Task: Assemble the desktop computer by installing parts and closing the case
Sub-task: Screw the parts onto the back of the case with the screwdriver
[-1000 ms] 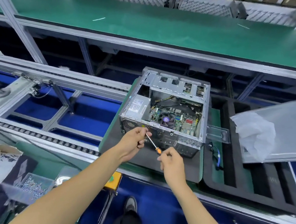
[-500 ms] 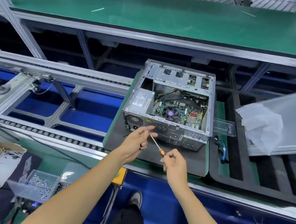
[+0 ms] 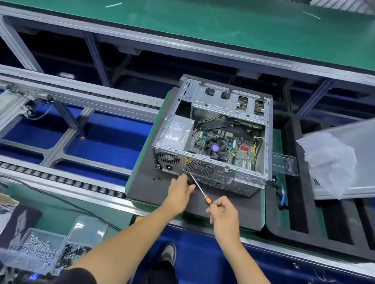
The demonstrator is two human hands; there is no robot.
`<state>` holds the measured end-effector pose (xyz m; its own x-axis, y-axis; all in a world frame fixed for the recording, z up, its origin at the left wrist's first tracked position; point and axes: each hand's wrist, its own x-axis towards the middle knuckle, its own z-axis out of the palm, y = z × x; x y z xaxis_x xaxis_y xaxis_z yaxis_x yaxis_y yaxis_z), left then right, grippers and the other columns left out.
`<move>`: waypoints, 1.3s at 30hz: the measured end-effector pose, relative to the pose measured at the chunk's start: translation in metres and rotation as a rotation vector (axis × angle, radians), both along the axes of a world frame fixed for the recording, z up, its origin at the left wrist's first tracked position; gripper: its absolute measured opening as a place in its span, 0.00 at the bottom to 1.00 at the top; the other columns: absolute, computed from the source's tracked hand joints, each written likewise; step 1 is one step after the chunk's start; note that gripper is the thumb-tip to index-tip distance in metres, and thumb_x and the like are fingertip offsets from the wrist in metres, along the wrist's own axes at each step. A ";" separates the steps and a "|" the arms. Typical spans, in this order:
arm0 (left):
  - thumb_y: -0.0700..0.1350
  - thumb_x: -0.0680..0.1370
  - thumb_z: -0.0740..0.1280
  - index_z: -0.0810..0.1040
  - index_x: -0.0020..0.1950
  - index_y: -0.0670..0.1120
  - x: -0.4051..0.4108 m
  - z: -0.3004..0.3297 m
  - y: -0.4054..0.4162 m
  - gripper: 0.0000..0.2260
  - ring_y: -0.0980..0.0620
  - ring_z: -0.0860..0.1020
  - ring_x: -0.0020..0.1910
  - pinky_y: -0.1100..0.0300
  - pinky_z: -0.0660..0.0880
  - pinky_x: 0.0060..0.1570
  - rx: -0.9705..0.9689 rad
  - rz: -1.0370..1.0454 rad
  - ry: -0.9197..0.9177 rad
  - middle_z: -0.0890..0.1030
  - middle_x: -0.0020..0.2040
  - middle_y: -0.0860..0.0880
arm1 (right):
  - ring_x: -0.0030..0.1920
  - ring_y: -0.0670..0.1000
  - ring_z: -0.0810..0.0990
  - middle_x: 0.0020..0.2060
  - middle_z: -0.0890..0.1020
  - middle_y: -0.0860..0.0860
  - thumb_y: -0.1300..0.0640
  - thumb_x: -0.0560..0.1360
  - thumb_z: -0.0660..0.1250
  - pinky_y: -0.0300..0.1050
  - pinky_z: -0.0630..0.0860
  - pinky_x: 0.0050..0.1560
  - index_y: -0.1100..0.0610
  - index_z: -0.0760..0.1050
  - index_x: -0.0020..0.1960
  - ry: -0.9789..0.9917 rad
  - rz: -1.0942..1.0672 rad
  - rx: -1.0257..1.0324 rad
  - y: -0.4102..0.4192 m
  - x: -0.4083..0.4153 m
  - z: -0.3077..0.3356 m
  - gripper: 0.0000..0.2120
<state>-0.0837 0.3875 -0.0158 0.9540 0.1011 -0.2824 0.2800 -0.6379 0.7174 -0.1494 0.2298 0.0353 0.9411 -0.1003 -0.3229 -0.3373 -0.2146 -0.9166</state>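
At the far left, a clear plastic bin (image 3: 29,251) of small silver screws sits on the green bench beside a second clear compartment (image 3: 77,243) holding darker screws. Moving right, the left hand (image 3: 179,191) reaches to the lower rear edge of the computer case (image 3: 213,136), its fingers bunched at the screwdriver's tip near the round fan grille (image 3: 199,167); whether they pinch a screw I cannot tell. The screwdriver (image 3: 201,193) slants from that point down to the right hand (image 3: 224,216), whose fingertips pinch the orange-and-black handle. The case lies open on its side on a dark foam mat (image 3: 144,183) on the conveyor, showing the power supply (image 3: 176,131), the motherboard and the CPU fan (image 3: 215,149). A few loose dark screws (image 3: 157,178) lie on the mat just left of the left hand. Farther right, a grey side panel (image 3: 369,162) with a crumpled plastic bag (image 3: 329,161) on it rests over a black foam tray (image 3: 305,217)
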 end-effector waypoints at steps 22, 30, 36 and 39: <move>0.45 0.84 0.58 0.75 0.57 0.45 -0.018 -0.024 -0.024 0.08 0.45 0.70 0.55 0.52 0.69 0.61 0.614 -0.222 -0.260 0.74 0.55 0.44 | 0.28 0.48 0.68 0.23 0.72 0.48 0.68 0.77 0.63 0.38 0.66 0.31 0.67 0.69 0.41 0.035 0.022 -0.025 0.004 0.000 -0.010 0.07; 0.43 0.84 0.58 0.72 0.59 0.42 -0.015 -0.015 -0.018 0.07 0.45 0.68 0.57 0.53 0.68 0.60 0.323 -0.087 -0.233 0.70 0.58 0.43 | 0.28 0.47 0.69 0.24 0.74 0.47 0.68 0.77 0.63 0.35 0.67 0.31 0.67 0.71 0.41 0.030 0.021 -0.013 0.004 -0.003 -0.007 0.05; 0.31 0.79 0.62 0.74 0.56 0.40 -0.020 -0.005 0.002 0.08 0.47 0.67 0.58 0.54 0.67 0.63 -0.083 0.073 -0.252 0.71 0.56 0.44 | 0.26 0.45 0.68 0.25 0.73 0.50 0.67 0.76 0.65 0.35 0.64 0.28 0.61 0.72 0.40 0.055 0.009 0.053 0.005 -0.006 -0.002 0.07; 0.28 0.78 0.59 0.75 0.59 0.39 -0.029 -0.004 0.016 0.13 0.48 0.70 0.60 0.57 0.67 0.64 -0.187 0.140 -0.292 0.73 0.56 0.44 | 0.27 0.44 0.68 0.27 0.74 0.51 0.66 0.77 0.65 0.35 0.65 0.30 0.61 0.71 0.40 0.073 -0.005 0.068 0.004 -0.010 -0.003 0.08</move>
<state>-0.1131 0.4039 -0.0201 0.9776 0.2090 -0.0264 0.1218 -0.4586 0.8803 -0.1592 0.2333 0.0322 0.9144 -0.0809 -0.3966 -0.4045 -0.1510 -0.9020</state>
